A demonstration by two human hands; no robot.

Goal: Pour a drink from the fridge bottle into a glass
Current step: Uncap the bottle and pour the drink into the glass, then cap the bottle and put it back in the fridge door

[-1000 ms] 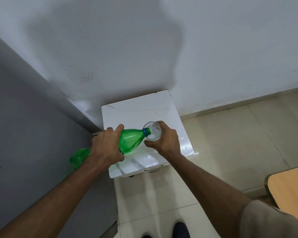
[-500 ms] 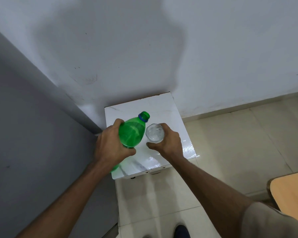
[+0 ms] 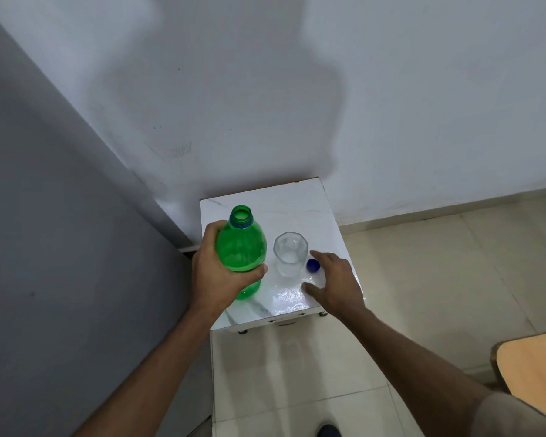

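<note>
A green plastic bottle (image 3: 241,247) stands upright on the small white table (image 3: 281,200), its mouth uncapped with a blue ring at the neck. My left hand (image 3: 216,275) is wrapped around its body. A clear glass (image 3: 290,253) with some clear liquid in it stands just right of the bottle. A blue cap (image 3: 313,265) lies on the table right of the glass. My right hand (image 3: 333,283) hovers open beside the cap and glass, fingers spread, touching neither glass nor bottle.
The table sits in a corner against a white wall (image 3: 297,89), with a grey surface (image 3: 44,247) on the left. Beige floor tiles (image 3: 438,263) spread to the right. A wooden tabletop edge (image 3: 533,370) shows at lower right. My shoe (image 3: 328,430) is at the bottom.
The bottle went from tilted over the glass to upright on the table. My right hand let go of the glass and drew back to the right, uncovering the blue cap.
</note>
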